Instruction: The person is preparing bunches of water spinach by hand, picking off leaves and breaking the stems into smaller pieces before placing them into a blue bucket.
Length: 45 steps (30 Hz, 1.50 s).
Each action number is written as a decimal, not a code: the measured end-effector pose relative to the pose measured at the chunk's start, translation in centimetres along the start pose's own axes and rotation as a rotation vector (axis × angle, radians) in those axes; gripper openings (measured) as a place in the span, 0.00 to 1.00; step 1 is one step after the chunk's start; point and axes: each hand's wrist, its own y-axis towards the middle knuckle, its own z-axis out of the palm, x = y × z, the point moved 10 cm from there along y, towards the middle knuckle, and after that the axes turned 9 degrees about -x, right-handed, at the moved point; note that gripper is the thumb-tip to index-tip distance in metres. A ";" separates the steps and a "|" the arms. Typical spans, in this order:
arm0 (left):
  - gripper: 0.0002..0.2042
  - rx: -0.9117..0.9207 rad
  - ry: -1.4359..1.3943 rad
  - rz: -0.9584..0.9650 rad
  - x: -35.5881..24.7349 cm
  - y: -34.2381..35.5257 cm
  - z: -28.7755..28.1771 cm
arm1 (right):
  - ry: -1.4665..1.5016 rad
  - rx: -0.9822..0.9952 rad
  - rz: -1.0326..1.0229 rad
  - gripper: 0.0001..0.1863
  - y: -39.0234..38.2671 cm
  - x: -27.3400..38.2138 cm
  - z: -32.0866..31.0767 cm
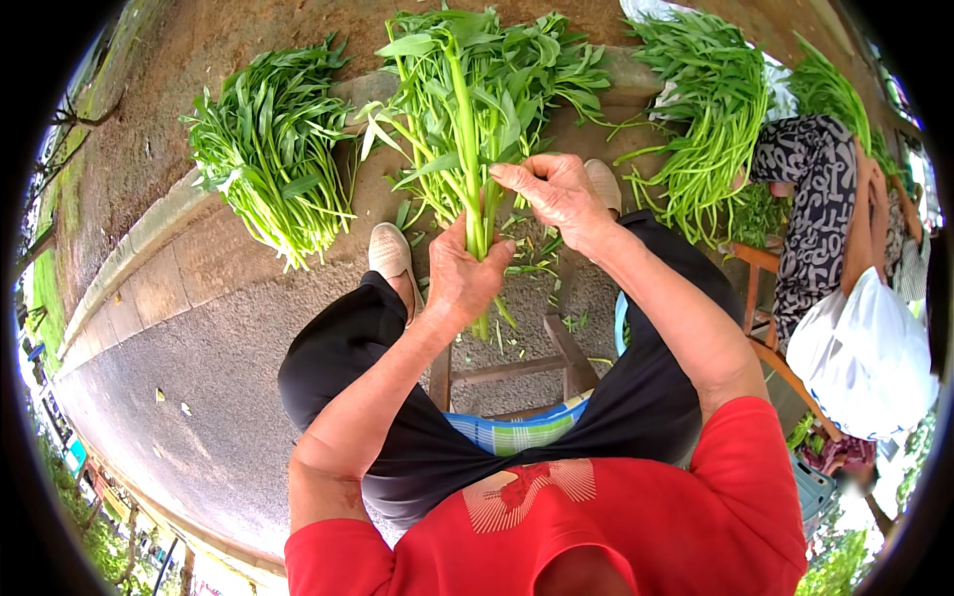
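Your left hand [459, 278] grips the bunch of greens [477, 94] at twelve o'clock; your right hand [556, 194] pinches, it seems, one stem. Tug hard and stalks could snap or slip loose.

Bright soft daylight, sharp, fisheye-bent edges

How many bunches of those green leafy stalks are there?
4. One bunch in the left hand, picked at by the right hand; one pile on the ground at left; one at upper right; one far right, partly hidden.
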 end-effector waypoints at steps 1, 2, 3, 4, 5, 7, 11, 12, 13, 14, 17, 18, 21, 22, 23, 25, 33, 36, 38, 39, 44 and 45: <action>0.28 0.007 0.029 0.014 0.0 -0.1 0.0 | -0.028 -0.010 0.123 0.15 0.2 -1.7 -0.1; 0.28 0.015 0.059 0.028 0.0 -0.1 0.0 | 0.029 -0.016 0.139 0.14 0.2 -2.0 -0.1; 0.28 0.019 0.062 0.040 -0.1 -0.1 0.0 | 0.087 -0.022 0.155 0.13 0.2 -2.3 0.0; 0.28 0.022 0.065 0.051 -0.2 -0.2 0.1 | 0.144 -0.027 0.171 0.12 0.1 -2.6 0.1; 0.28 0.023 0.068 0.062 -0.4 -0.2 0.1 | 0.149 -0.043 0.169 0.11 0.1 -2.4 0.0; 0.27 0.031 -0.071 -0.013 -0.2 -0.1 0.2 | 0.160 -0.074 0.166 0.09 -0.1 -2.1 -0.2; 0.27 0.058 -0.202 -0.167 -0.6 -0.2 0.3 | 0.200 -0.127 0.045 0.09 0.0 -1.3 -0.9; 0.27 0.066 -0.276 -0.191 -0.4 -0.2 0.4 | 0.132 -0.146 -0.042 0.09 0.1 -0.8 -1.0; 0.27 0.075 -0.350 -0.214 -0.1 -0.1 0.4 | 0.064 -0.165 -0.130 0.08 0.2 -0.1 -1.2; 0.28 0.083 -0.426 -0.238 0.1 -0.1 0.5 | 0.030 -0.171 -0.172 0.08 0.2 0.3 -1.3; 0.27 0.109 -0.460 -0.237 -0.1 0.0 0.4 | 0.005 -0.187 -0.244 0.08 0.2 1.2 -1.8; 0.27 0.111 -0.483 -0.258 0.0 0.0 0.4 | 0.045 -0.188 -0.233 0.07 0.1 1.3 -1.9; 0.20 0.121 -0.505 -0.375 1.3 -0.1 0.5 | 0.224 -0.147 -0.119 0.07 0.2 0.7 -1.7; 0.18 0.131 -0.529 -0.418 1.7 -0.2 0.6 | 0.292 -0.124 -0.067 0.07 0.2 0.3 -1.5; 0.16 0.126 -0.549 -0.419 1.5 -0.1 0.6 | 0.332 -0.111 -0.054 0.07 0.2 0.4 -1.4; 0.12 0.115 -0.587 -0.422 0.9 0.0 0.6 | 0.413 -0.082 -0.027 0.09 0.2 0.6 -1.1; 0.10 0.143 -0.819 -0.476 0.5 0.1 0.7 | 0.463 -0.017 0.100 0.09 0.3 -0.7 -0.9; 0.12 0.155 -0.850 -0.496 0.8 0.2 0.9 | 0.515 -0.031 0.157 0.08 0.8 -1.7 -1.1; 0.14 0.141 -0.778 -0.481 1.0 0.1 0.8 | 0.535 -0.019 0.187 0.08 0.9 -1.9 -1.2; 0.15 0.134 -0.742 -0.473 1.1 0.1 0.7 | 0.532 -0.074 0.187 0.08 1.1 -1.9 -1.8; 0.21 0.132 -0.695 -0.449 1.0 0.1 0.7 | 0.415 -0.338 -0.072 0.07 2.6 1.6 -6.5; 0.22 0.130 -0.691 -0.449 1.0 0.1 0.7 | 0.408 -0.273 -0.192 0.06 2.8 3.0 -7.0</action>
